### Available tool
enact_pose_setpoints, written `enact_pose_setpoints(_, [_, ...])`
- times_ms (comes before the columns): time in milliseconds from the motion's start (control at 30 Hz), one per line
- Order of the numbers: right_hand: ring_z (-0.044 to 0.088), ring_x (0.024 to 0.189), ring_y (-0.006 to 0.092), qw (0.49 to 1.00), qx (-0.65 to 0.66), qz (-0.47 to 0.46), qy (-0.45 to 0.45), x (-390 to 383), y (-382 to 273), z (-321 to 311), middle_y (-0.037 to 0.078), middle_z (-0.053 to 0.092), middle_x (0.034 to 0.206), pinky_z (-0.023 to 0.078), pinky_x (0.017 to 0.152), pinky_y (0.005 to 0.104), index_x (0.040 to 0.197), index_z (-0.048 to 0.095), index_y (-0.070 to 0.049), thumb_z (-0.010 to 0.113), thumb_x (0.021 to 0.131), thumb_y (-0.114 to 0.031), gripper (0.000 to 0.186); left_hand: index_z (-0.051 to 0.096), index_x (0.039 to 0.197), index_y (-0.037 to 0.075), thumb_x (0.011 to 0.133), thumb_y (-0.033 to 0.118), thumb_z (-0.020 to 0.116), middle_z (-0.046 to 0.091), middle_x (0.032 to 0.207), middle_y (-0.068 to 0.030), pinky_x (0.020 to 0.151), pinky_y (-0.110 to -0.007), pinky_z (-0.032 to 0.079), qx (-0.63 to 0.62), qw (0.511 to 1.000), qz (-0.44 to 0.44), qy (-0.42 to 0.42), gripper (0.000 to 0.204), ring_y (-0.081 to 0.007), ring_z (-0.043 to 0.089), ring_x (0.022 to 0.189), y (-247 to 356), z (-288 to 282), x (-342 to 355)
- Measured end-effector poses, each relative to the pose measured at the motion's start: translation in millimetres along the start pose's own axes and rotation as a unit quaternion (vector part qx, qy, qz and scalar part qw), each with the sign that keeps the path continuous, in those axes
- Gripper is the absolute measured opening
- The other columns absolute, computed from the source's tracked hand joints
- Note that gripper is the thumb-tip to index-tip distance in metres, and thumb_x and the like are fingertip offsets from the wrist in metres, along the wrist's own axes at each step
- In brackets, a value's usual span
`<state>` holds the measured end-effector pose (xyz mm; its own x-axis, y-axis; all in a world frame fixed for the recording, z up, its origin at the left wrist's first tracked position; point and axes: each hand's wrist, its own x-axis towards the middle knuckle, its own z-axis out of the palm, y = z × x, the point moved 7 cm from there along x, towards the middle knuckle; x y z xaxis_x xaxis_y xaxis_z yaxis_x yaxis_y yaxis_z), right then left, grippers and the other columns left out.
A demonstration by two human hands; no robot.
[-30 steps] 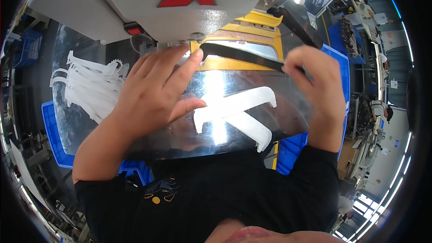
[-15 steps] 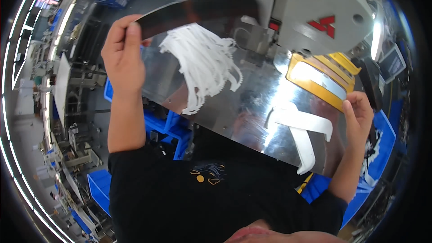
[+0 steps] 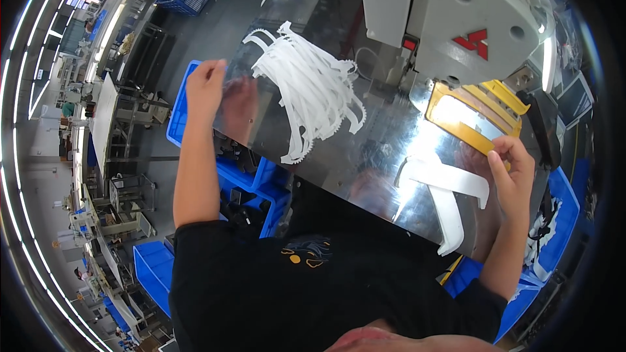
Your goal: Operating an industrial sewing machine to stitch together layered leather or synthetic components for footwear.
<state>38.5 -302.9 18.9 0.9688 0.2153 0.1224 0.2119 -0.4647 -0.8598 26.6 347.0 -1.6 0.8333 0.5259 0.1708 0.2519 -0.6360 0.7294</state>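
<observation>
the white plastic straps [image 3: 312,101] lie in a loose heap on the shiny metal counter [image 3: 372,150], toward eleven o'clock of its surface, and two more white curved pieces [image 3: 450,192] lie crossed toward four o'clock, just below the yellow guide plate [image 3: 473,117]. our left hand [image 3: 205,85] sits at the counter's nine o'clock edge, just beside the heap but apart from it; its fingers look curled around the rim of a clear sheet or the counter edge, and we cannot tell which, nor whether they hold anything. our right hand [image 3: 515,169] is at three o'clock, its fingers narrow and pinched at the lower corner of the yellow guide plate, touching it, with the crossed white pieces just to its left.

we judge the step in hand to be setting up between pieces: one hand at the supply side, the other at the guide under the grey machine head [image 3: 456,19]. the next move, as we read it, calls for drawing a single strap free of the tangled heap without dragging its neighbours, then laying it square to the yellow plate.

blue bins [image 3: 261,182] stand below the counter at seven o'clock, and another blue bin [image 3: 561,215] at four o'clock.
</observation>
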Motion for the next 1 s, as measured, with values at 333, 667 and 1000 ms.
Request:
enact_pose_setpoints(333, [0.065,0.079,0.0088,1.0,-0.011,0.019,-0.017,1.5,1.7,5.3,0.002,0.07,0.088,0.053,0.074,0.0259,0.108,0.072,0.002,0.078,0.096,-0.007,0.016,0.077,0.117,0.0,0.095,0.024,0.085,0.069,0.101,-0.0059,0.084,-0.034,0.054,0.077,0.983,0.072,-0.152,0.033,-0.0175,0.064,0.092,55.1,73.1,3.5])
enact_pose_setpoints(667, [0.065,0.075,0.0083,0.999,-0.019,0.008,-0.029,3.6,-3.7,8.9,0.002,0.07,0.085,0.051,0.07,0.0247,0.105,0.072,0.002,0.078,0.095,-0.005,0.014,0.076,0.103,-0.002,0.097,0.008,0.083,0.069,0.084,0.0001,0.072,-0.026,0.051,0.009,0.994,0.003,-0.106,0.014,-0.0091,0.062,0.075,77.5,54.7,0.0])
enact_pose_setpoints(1000, [0.071,0.088,0.0177,0.993,-0.042,-0.084,-0.073,2.2,-35.9,11.8,0.009,0.074,0.099,0.055,0.079,0.0296,0.113,0.075,0.0,0.086,0.088,-0.01,0.03,0.069,0.122,-0.003,0.096,-0.005,0.07,0.068,0.092,-0.0071,0.077,-0.028,0.046,-0.341,0.865,0.29,-0.229,0.026,-0.0131,0.06,0.084,249.1,5.2,-86.9])
